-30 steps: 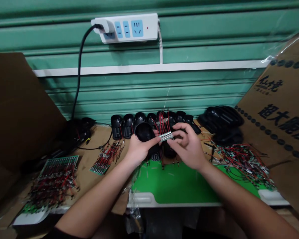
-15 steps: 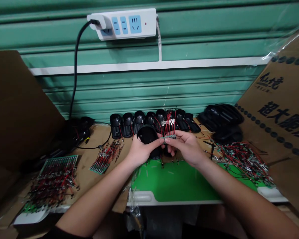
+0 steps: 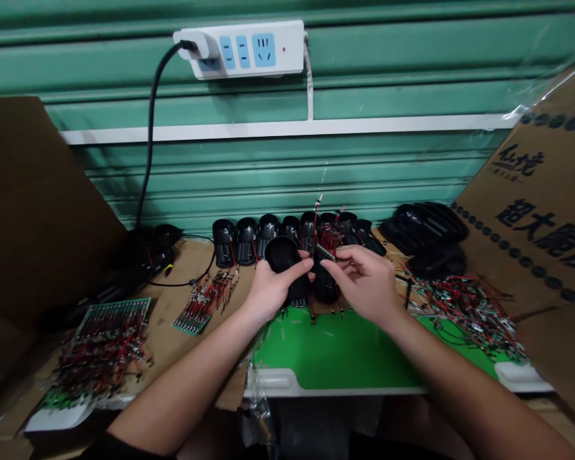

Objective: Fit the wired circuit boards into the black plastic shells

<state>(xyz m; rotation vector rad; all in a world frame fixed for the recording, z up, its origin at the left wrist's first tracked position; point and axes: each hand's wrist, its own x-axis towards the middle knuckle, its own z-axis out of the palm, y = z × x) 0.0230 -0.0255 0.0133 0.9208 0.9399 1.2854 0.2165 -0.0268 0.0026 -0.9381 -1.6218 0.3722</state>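
The left hand point(image 3: 278, 292) grasps a round black plastic holder point(image 3: 282, 254); the right hand point(image 3: 364, 282) curls beside a small red-wired circuit strip point(image 3: 324, 251), its grip impossible to tell

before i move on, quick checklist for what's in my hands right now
1. Left hand gripping the black round housing: ok.
2. Right hand holding the small circuit board: cannot tell, its fingers are close but contact is unclear.
3. Red wires free of tangles: cannot tell, they run in among the housings.
4. Solder joints on the board: cannot tell, too small.
5. Spare pile of wired boards within reach on the right: ok.
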